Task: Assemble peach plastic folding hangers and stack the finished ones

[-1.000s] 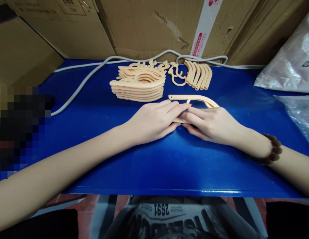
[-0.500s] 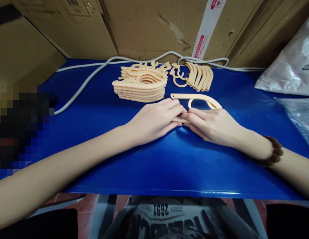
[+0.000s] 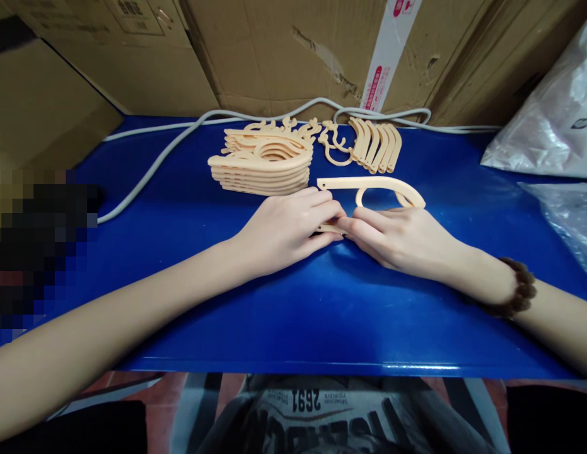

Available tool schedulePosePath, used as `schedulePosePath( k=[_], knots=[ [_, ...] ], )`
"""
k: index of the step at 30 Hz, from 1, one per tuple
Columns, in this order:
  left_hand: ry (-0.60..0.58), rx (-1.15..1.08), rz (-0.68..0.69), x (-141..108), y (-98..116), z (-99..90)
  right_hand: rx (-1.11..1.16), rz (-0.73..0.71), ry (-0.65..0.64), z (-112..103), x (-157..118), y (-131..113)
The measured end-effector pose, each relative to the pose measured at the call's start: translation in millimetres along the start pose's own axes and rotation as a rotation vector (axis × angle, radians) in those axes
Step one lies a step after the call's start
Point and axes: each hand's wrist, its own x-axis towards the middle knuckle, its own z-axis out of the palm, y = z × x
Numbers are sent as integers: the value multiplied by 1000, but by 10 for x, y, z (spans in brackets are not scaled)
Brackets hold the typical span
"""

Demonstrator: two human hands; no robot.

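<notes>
A cream plastic folding hanger (image 3: pixel 369 183) is held low over the blue table between both hands. One curved arm of it, with a small hole at its left end, shows beyond my right hand (image 3: pixel 392 236). My left hand (image 3: pixel 297 227) is closed, its thumb and fingers pinching the end of a lower cream piece. The fingers of my right hand wrap round the hanger, fingertips meeting those of my left. Most of the lower piece and the joint are hidden by my fingers. Just behind my left hand lies a stack of folded cream hangers (image 3: pixel 260 167).
Loose cream hooks (image 3: pixel 338 154) and a row of curved hanger arms (image 3: pixel 381 145) lie behind the hands. A white cable (image 3: pixel 165 164) runs along the back, before cardboard boxes (image 3: pixel 274 57). Plastic bags (image 3: pixel 543 120) sit at the right; the table's front edge (image 3: pixel 293 366) is near me.
My fingertips have shifted slightly left, and a little more of the lower cream piece shows between them. The hanger's upper arm has turned slightly. The view has moved a little too.
</notes>
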Motion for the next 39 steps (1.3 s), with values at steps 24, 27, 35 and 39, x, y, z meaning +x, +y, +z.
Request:
schedulePosePath(
  k=[24,27,35,39],
  knots=[
    [222,392,-147,28,-72,-128,123,159,2,-17,3,-1],
    [184,411,-306,44,-118,-124,118,169,-4,-17,7,-3],
    [35,473,-434,59,-158,-62,126,180,-8,-19,-1,-9],
    [85,447,-411,52,-167,-80,112,184,-7,-16,-4,-5]
  ],
)
